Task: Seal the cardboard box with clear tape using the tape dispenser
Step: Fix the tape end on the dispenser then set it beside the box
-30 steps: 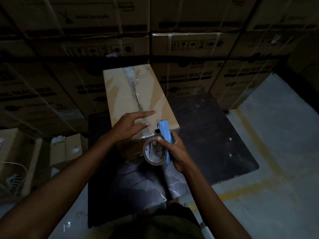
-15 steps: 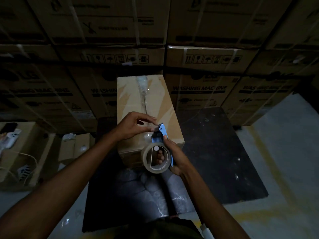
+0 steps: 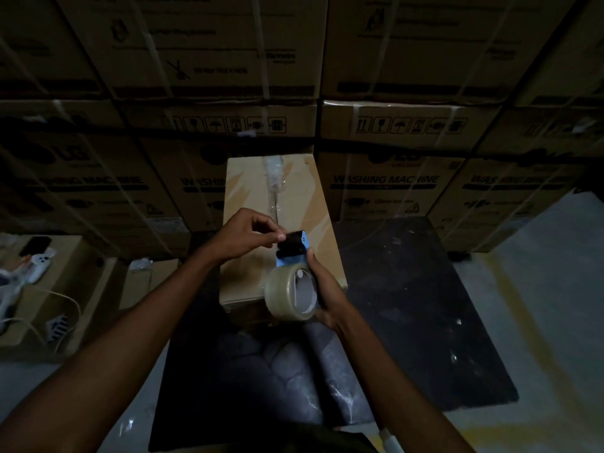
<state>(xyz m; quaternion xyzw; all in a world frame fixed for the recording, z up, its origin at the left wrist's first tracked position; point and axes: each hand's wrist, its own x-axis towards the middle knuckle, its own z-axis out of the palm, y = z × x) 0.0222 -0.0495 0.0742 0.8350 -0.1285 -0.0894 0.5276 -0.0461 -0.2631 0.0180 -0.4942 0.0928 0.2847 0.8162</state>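
While the right hand grips the blue tape dispenser by its frame, the clear roll hanging at its palm, the left hand pinches at the dispenser's dark mouth, probably to free the tape's loose end. Both hover just above the near end of the cardboard box, whose flaps are shut, so its contents are hidden; crumpled clear tape already lies on the seam beyond the left fingertips.
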